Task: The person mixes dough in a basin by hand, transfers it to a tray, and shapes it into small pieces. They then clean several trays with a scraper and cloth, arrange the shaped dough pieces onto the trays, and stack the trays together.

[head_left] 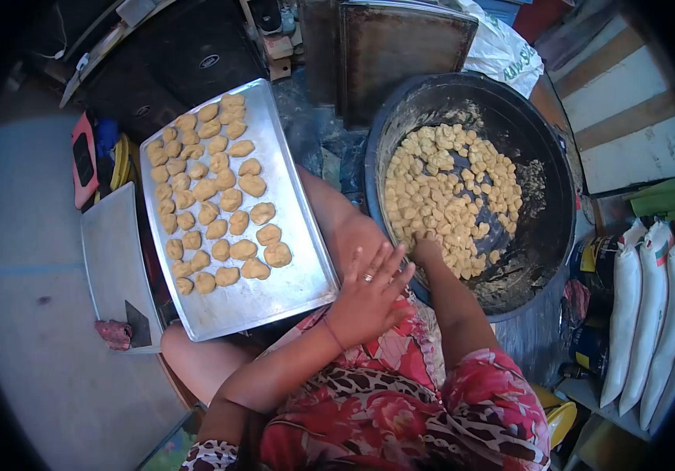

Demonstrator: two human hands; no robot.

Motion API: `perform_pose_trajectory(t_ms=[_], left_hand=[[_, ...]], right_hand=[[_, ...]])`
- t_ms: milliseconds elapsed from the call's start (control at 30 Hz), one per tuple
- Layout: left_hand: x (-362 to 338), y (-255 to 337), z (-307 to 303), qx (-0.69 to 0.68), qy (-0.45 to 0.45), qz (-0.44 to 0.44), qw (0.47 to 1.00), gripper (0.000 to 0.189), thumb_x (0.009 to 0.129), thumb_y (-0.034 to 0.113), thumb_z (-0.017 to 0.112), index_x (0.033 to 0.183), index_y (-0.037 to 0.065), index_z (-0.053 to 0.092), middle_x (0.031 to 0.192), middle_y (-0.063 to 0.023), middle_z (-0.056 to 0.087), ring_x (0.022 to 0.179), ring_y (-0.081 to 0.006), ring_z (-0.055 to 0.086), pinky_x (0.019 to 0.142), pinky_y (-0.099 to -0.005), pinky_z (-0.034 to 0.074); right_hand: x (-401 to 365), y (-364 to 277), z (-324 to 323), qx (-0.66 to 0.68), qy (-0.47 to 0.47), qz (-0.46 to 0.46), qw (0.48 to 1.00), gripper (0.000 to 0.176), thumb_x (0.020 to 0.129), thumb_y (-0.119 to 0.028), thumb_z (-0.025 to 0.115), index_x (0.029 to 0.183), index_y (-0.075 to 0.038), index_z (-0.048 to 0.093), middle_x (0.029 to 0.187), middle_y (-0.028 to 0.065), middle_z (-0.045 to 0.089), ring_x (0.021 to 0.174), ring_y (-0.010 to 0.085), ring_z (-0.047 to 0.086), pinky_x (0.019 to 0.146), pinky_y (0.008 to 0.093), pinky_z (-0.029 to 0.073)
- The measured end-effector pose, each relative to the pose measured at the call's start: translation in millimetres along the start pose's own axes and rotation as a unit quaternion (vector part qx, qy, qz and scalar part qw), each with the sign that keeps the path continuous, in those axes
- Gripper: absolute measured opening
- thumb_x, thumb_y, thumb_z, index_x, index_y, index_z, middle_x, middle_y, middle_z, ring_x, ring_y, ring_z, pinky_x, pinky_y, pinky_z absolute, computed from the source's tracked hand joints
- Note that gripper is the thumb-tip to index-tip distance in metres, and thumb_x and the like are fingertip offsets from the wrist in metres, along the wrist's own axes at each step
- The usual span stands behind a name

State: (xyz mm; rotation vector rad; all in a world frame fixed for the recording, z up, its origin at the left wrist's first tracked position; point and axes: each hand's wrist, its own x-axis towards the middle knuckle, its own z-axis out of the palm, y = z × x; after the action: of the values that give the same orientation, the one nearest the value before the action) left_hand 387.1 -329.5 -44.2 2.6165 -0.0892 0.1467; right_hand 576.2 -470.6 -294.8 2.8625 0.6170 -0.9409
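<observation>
Rows of dough lumps (231, 199) lie on a silver metal tray (298, 275), tilted across the lap at the left. A big black tub (545, 149) on the right holds a heap of small dough pieces (423, 184). My left hand (370, 294), with a ring on one finger, is held palm down between tray and tub, fingers spread and nothing in it. My right hand (427, 248) reaches over the tub's near side to the edge of the heap. Its fingertips are among the pieces, and what they hold, if anything, is hidden.
Dark metal trays (408, 59) stand upright behind the tub, beside a white plastic bag (506, 51). Long white sacks (655, 314) lean at the right. Another tray (118, 251) lies left of the silver one, with a pink-cased phone (84, 161) above it.
</observation>
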Motion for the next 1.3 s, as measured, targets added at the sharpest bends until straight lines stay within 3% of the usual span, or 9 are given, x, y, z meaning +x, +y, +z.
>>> perform_pose_trajectory(t_ms=[200,333,500,633,767,833,867,1100,1300], left_hand=[[-15,2,5,0.018,-0.029,-0.012,0.999,0.065,0.086,0.05,0.056,0.137,0.011,0.045,0.147,-0.0167,0.033,0.14,-0.0332,0.025,0.111,-0.0571,0.014],[-30,2,0,-0.014,-0.003,-0.037,0.999,0.06,0.088,0.044,0.056,0.137,0.01,0.044,0.146,-0.0161,0.034,0.14,-0.0333,0.026,0.112,-0.0548,0.016],[-46,14,-1,-0.011,0.039,-0.022,0.999,0.057,0.09,0.041,0.055,0.136,0.009,0.045,0.145,-0.0172,0.035,0.138,-0.034,0.029,0.111,-0.0512,0.02],[-67,18,-6,-0.182,0.083,-0.036,0.979,0.051,0.091,0.033,0.057,0.133,0.006,0.046,0.138,-0.0169,0.042,0.129,-0.0318,0.041,0.108,-0.0426,0.03],[-78,15,6,-0.623,0.143,-0.201,0.743,0.056,0.098,0.046,0.044,0.14,0.01,0.038,0.135,-0.0134,0.043,0.125,-0.0227,0.044,0.105,-0.0378,0.036],[-81,24,-18,-0.853,0.182,-0.258,0.416,0.064,0.097,0.054,0.037,0.142,0.008,0.035,0.136,-0.0141,0.044,0.124,-0.0241,0.046,0.104,-0.0392,0.038],[-87,29,-27,-0.891,0.212,-0.181,0.359,0.066,0.095,0.059,0.034,0.137,0.008,0.039,0.134,-0.013,0.047,0.122,-0.0271,0.047,0.104,-0.0426,0.038],[-167,-29,-18,-0.87,0.342,-0.181,0.306,0.047,0.097,0.047,0.043,0.122,0.009,0.053,0.115,-0.0098,0.06,0.11,-0.0224,0.057,0.098,-0.0406,0.044],[-213,-75,-42,-0.849,0.401,-0.117,0.324,0.033,0.094,0.042,0.048,0.111,0.015,0.056,0.103,-0.0074,0.062,0.088,-0.0239,0.063,0.062,-0.036,0.054]], right_hand=[[-10,70,-12,0.08,0.01,-0.121,0.989,0.046,0.071,-0.024,0.069,0.113,-0.009,0.059,0.11,0.0176,0.06,0.102,0.0352,0.059,0.086,0.0428,0.049],[-64,77,-49,0.177,0.281,-0.082,0.94,0.039,0.07,-0.013,0.068,0.108,-0.007,0.061,0.101,0.0188,0.064,0.097,0.0365,0.061,0.081,0.0418,0.049],[-74,96,-27,0.162,0.037,-0.164,0.972,0.032,0.071,-0.009,0.061,0.102,-0.005,0.059,0.092,0.0206,0.064,0.085,0.0385,0.062,0.077,0.043,0.049],[-91,63,-85,0.276,0.172,-0.142,0.935,0.026,0.072,0.0,0.055,0.097,-0.007,0.058,0.087,0.0126,0.063,0.071,0.0227,0.063,0.068,0.0347,0.051],[-207,-62,-163,0.625,0.154,-0.354,0.679,0.032,0.069,0.009,0.047,0.096,-0.005,0.057,0.102,0.0083,0.059,0.092,0.0194,0.057,0.083,0.0291,0.047],[-233,-104,-153,0.495,0.189,-0.508,0.68,0.035,0.067,0.008,0.053,0.1,-0.004,0.054,0.111,0.015,0.057,0.102,0.0275,0.056,0.087,0.037,0.046],[-251,-126,-144,0.446,0.163,-0.55,0.687,0.035,0.068,0.006,0.055,0.101,-0.004,0.055,0.112,0.0164,0.057,0.104,0.0319,0.055,0.09,0.0391,0.044],[-282,-208,-120,0.187,0.074,-0.668,0.716,0.038,0.076,-0.005,0.061,0.114,-0.006,0.058,0.119,0.0162,0.054,0.117,0.0323,0.047,0.097,0.0372,0.038],[-251,-291,-106,0.54,-0.053,-0.508,0.669,0.044,0.079,-0.011,0.07,0.121,-0.003,0.059,0.099,0.0107,0.057,0.083,0.02,0.056,0.084,0.0316,0.044]])
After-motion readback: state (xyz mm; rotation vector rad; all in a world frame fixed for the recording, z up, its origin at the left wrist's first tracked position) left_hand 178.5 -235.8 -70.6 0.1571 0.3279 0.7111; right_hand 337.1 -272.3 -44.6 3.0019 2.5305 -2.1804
